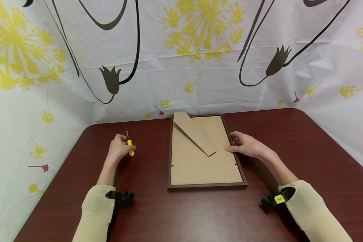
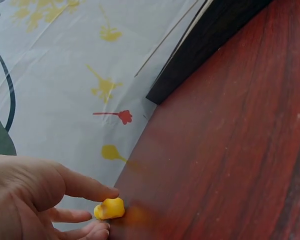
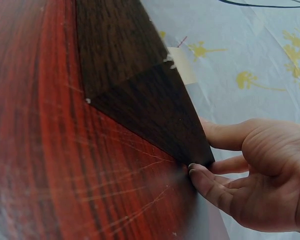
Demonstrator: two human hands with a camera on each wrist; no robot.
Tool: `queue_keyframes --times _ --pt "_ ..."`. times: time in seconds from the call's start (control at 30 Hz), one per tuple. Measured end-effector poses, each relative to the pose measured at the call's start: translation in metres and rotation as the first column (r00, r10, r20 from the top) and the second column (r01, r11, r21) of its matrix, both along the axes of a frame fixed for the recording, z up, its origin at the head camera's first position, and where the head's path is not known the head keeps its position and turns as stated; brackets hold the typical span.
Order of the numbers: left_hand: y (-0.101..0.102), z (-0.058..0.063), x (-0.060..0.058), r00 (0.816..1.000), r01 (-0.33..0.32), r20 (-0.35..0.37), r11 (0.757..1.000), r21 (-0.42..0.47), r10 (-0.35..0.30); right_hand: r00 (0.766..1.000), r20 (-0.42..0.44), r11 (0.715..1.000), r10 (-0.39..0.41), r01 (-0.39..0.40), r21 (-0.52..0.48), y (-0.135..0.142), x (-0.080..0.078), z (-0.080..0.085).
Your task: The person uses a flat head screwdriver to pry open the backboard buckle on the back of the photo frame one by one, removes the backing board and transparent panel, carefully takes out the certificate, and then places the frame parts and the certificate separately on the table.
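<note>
My left hand [image 1: 117,148] pinches a small screwdriver [image 1: 130,152] with a yellow handle, its metal tip pointing away from me. In the left wrist view the handle's yellow end [image 2: 111,209] shows between thumb and fingers, over the table's edge in that view. A dark wooden picture frame [image 1: 205,186] lies back side up in front of me, with a tan backing board [image 1: 196,171] in it. On the backing, a flat cardboard easel stand [image 1: 195,134] slants from upper left to lower right. My right hand [image 1: 248,145] grips the frame's right side, thumb on top and fingers curled at the outer edge.
The dark red wood table [image 1: 181,215] has rounded far corners. Behind it and along both sides hangs a white sheet [image 1: 193,90] with yellow flowers and dark stems. Small dark metal tabs [image 1: 236,164] sit at the frame's inner edges.
</note>
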State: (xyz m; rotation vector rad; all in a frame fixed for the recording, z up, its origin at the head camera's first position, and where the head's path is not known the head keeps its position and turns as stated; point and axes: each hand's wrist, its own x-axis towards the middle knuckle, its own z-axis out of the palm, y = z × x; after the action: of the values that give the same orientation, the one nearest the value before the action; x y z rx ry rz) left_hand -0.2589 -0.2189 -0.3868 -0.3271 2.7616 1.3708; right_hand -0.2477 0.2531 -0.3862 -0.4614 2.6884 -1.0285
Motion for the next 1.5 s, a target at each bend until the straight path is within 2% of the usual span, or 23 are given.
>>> queue_keyframes --times 0.27,0.43,0.7,0.8,0.97,1.1,1.3,1.5 --pt "-0.0005 -0.0023 -0.0003 0.999 0.033 0.018 0.997 -0.072 -0.031 1.000 0.011 1.000 -0.003 0.003 -0.003 0.0001 -0.0006 -0.0001" --pt "-0.0003 -0.0022 0.0002 0.998 0.063 0.007 0.994 -0.088 -0.062 1.000 0.013 1.000 -0.003 0.003 0.000 0.0007 -0.0005 0.0006" --pt "-0.0015 -0.0019 -0.0006 0.997 0.067 -0.011 0.982 -0.178 -0.070 1.000 0.012 1.000 -0.001 0.001 0.000 0.0011 -0.0003 0.0008" --pt "-0.0017 -0.0030 -0.0019 0.994 0.097 -0.031 0.979 -0.180 -0.105 1.000 0.010 1.000 0.002 -0.002 -0.001 0.0012 -0.0005 0.0005" --pt "-0.0010 -0.0023 -0.0029 0.973 0.203 -0.092 0.973 -0.113 -0.214 1.000 0.011 1.000 0.002 -0.002 -0.006 0.0016 0.0000 0.0018" --pt "0.0008 0.0007 -0.0028 0.949 0.288 -0.106 0.954 -0.090 -0.296 1.000 0.015 1.000 0.002 -0.002 -0.013 0.0021 -0.0001 0.0020" --pt "0.0040 0.0009 -0.0032 0.928 0.351 -0.103 0.933 -0.075 -0.357 1.000 0.014 1.000 -0.005 0.005 -0.019 0.0018 -0.0006 -0.0006" --pt "0.0064 0.0022 -0.0045 0.898 0.393 -0.164 0.911 -0.123 -0.409 1.000 0.015 1.000 -0.002 0.002 -0.018 0.0020 -0.0006 0.0002"
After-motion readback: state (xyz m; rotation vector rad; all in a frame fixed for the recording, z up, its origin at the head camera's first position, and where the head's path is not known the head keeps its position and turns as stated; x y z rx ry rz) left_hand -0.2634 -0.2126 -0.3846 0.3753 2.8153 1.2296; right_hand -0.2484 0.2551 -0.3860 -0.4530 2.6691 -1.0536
